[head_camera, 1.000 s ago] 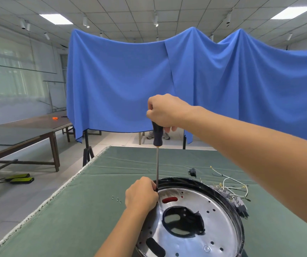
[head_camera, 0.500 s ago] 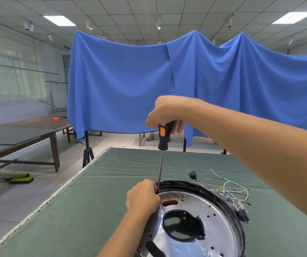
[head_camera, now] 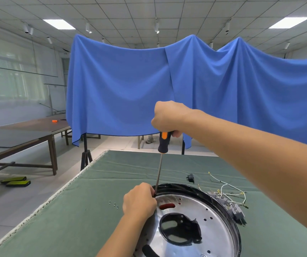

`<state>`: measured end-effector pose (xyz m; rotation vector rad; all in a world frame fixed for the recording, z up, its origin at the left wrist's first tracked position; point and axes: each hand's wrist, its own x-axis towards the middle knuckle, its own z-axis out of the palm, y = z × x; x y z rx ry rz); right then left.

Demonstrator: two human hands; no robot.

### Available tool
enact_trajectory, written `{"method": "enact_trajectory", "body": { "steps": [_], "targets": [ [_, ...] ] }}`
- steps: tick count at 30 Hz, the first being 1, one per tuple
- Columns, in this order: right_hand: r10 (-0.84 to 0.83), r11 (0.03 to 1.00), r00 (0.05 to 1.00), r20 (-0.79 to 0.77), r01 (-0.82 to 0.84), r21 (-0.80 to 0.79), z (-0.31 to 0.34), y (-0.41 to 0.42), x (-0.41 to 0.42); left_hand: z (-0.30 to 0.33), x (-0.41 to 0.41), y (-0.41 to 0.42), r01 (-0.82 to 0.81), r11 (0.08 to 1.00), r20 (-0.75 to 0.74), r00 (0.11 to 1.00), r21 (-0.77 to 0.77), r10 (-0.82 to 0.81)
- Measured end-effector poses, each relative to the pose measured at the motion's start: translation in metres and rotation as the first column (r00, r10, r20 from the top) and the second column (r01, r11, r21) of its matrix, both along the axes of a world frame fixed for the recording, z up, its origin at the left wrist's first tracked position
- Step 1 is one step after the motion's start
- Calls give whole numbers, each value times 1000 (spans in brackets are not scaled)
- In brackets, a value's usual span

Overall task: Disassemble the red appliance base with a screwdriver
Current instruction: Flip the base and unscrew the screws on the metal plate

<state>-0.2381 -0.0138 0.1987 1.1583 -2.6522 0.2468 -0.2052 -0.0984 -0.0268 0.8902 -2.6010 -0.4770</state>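
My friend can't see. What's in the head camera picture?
The right hand grips a screwdriver upright, tip at the appliance base rim, where the left hand steadies it. Loose screws and wires lie nearby.

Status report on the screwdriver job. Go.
Right hand grips screwdriver handle, shaft upright. Left hand steadies tip at appliance base rim. Loose screws and wires lie aside; nothing obstructing.

Your left hand (head_camera: 139, 201) hides the screwdriver (head_camera: 160, 164) tip, so you cannot see what it meets on the appliance base (head_camera: 213, 225). The bottom edge cuts off the base's near side. The screws (head_camera: 114, 204) on the desk (head_camera: 65, 219) are too small to make out.
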Motion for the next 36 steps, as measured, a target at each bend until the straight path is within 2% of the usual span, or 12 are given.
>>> {"method": "enact_trajectory", "body": {
  "steps": [3,7,12,16,17,22,24,27,30,36],
  "targets": [
    [44,999,993,114,-42,-19,3,0,2,0,0,0,0,1000,-5,1000,8,0],
    [-15,999,996,-84,13,-30,-4,2,-1,0,0,0,-4,1000,-9,1000,-2,4],
    [51,996,992,118,-42,-80,0,5,-3,0,0,0,-6,1000,-5,1000,11,7],
    [-59,997,990,-130,51,-62,-9,6,-7,1,0,1,-14,1000,-6,1000,17,14],
    [-56,996,988,-142,46,-70,-10,6,-9,1,1,2,-15,1000,-7,1000,16,15],
    [62,997,992,111,-58,-41,-1,7,-10,3,2,3,-12,1000,-2,1000,15,12],
    [45,998,998,37,-43,-42,-6,8,-12,3,2,3,-7,1000,0,1000,22,7],
    [-2,997,974,-226,-16,-78,-19,9,-18,2,1,2,3,1000,-3,1000,24,-3],
    [52,977,970,-236,-99,-190,-23,12,-24,3,1,2,12,1000,-20,1000,9,-12],
    [60,926,952,-301,-166,-339,-29,21,-34,3,1,2,17,1000,-37,999,-23,-18]
  ]
}}
